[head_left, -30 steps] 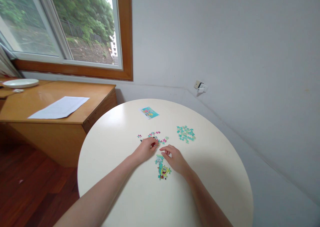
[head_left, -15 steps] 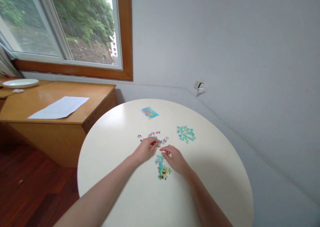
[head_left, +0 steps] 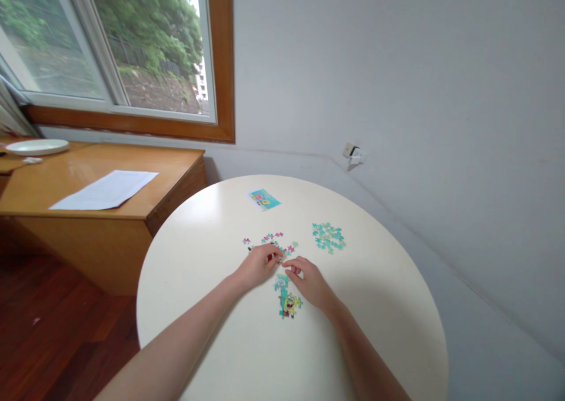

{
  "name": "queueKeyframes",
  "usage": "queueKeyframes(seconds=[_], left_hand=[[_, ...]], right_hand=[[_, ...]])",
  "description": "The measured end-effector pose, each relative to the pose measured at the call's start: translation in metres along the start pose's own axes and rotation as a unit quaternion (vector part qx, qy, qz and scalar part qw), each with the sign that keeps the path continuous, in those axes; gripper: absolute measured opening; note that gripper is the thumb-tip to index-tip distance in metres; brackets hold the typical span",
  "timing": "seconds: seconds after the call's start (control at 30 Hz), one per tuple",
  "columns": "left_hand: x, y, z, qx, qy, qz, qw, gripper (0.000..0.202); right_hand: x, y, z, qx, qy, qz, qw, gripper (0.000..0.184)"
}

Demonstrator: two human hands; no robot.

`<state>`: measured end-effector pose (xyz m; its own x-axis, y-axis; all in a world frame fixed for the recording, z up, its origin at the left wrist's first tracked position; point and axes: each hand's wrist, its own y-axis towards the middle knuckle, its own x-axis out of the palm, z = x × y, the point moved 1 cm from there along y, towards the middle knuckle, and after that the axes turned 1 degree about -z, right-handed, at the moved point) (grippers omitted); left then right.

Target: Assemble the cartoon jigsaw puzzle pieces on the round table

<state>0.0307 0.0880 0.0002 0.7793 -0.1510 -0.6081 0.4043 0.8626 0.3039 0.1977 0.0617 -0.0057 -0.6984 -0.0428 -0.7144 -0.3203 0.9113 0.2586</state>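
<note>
Head view: hands (head_left: pixel 256 265) amid puzzle pieces (head_left: pixel 329 237) on table (head_left: pixel 375 312)

A home setting is suggested, though not confirmed, by a wood-framed window (head_left: pixel 100 47), a curtain (head_left: pixel 14 113), reddish floorboards (head_left: pixel 66 330), a wooden cabinet (head_left: pixel 90 159) bearing a white dish (head_left: pixel 37 148), and jigsaw pieces (head_left: pixel 329 237) spread on a round desk (head_left: pixel 212 212).
</note>
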Motion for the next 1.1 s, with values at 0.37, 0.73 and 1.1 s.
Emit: queueKeyframes(seconds=[0.37,0.73,1.1], left_hand=[[-0.001,-0.001,0.010,-0.011,-0.010,-0.072,0.997,0.020],[-0.001,-0.002,0.014,-0.002,0.026,-0.106,0.994,0.020],[0.005,0.000,0.009,-0.006,0.012,-0.095,0.995,0.018]], right_hand=[[-0.001,0.001,-0.004,0.002,-0.015,-0.018,1.000,0.015],[0.001,0.001,-0.001,-0.005,-0.040,-0.014,0.999,0.016],[0.003,0.003,0.007,-0.011,-0.056,-0.023,0.998,0.017]])
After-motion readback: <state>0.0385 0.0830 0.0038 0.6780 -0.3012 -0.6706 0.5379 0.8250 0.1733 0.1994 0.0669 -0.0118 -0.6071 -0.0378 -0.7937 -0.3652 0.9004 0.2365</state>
